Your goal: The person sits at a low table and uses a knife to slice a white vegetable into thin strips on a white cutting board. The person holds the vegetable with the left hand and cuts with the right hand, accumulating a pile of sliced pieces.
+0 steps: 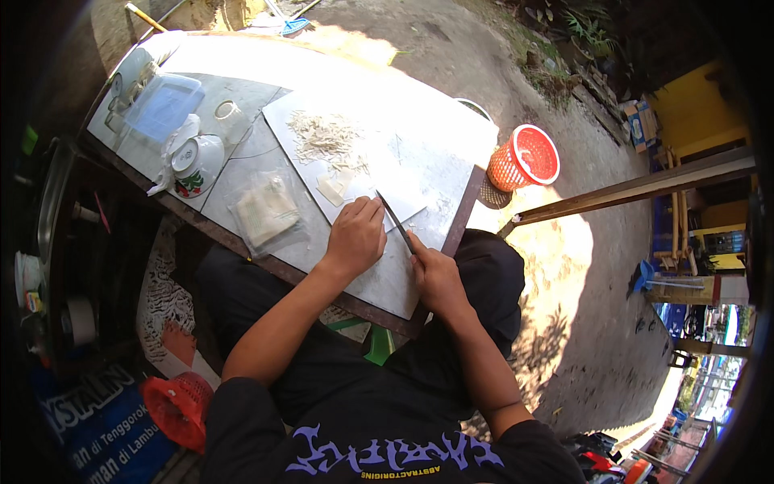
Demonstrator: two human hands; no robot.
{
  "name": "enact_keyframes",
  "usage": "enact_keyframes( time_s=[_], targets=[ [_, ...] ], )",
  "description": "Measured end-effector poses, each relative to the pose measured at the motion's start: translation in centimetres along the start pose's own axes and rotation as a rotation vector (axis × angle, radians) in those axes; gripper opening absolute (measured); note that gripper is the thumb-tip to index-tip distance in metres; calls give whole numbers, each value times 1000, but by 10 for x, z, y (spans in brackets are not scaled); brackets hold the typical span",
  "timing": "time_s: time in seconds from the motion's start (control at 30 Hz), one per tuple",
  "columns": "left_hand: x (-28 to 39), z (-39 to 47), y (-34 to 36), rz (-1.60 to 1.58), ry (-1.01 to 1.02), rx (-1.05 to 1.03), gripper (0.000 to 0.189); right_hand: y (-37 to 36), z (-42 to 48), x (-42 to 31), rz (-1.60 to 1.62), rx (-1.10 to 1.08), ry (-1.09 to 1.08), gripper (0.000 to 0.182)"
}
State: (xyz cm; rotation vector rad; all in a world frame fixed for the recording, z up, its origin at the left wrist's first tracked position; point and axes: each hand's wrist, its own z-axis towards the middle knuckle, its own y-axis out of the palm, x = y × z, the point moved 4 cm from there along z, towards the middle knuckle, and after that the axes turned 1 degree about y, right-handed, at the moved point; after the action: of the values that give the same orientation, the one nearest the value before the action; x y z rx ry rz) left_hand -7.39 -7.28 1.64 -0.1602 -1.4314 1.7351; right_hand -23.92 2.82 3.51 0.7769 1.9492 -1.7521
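My right hand (436, 275) is closed around the handle of a knife (396, 219), its blade angled up and left over the white cutting board (417, 196). Beside the blade tip, my left hand (358, 233) rests with bent fingers at the board's near edge; what lies under the fingers is hidden. Just beyond it are flat pale sheets (334, 186), perhaps dough wrappers. Farther up the board lies a pile of thin pale strips (323, 138). A clear plastic bag with a stack of pale square sheets (266, 210) lies left of the board.
On the tiled table (251, 158), left, are an upturned bowl with a painted rooster pattern (199, 163), a drinking glass (228, 118) and a clear plastic container (166, 106). A red plastic basket (525, 158) stands on the ground past the right edge. A wooden post (629, 189) is farther right.
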Motion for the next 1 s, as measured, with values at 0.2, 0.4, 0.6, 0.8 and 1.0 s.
enact_keyframes(
  time_s=[0.2, 0.4, 0.6, 0.8, 1.0],
  targets=[
    [6, 0, 1, 24, -33, -21, 47, 7, 1, 3, -20, 20, -26, 50],
    [4, -3, 2, 113, 35, 51, 46, -2, -16, 1, -72, -9, -14, 50],
    [2, -5, 1, 92, 71, 74, 46, 0, -9, -3, -95, 14, -32, 49],
    [-1, -6, 0, -5, 21, -14, 52, 11, 12, -4, -23, 73, -80, 49],
    [-4, -11, -3, -17, 39, 7, 52, 4, -9, 0, 89, 27, -2, 49]
  ],
)
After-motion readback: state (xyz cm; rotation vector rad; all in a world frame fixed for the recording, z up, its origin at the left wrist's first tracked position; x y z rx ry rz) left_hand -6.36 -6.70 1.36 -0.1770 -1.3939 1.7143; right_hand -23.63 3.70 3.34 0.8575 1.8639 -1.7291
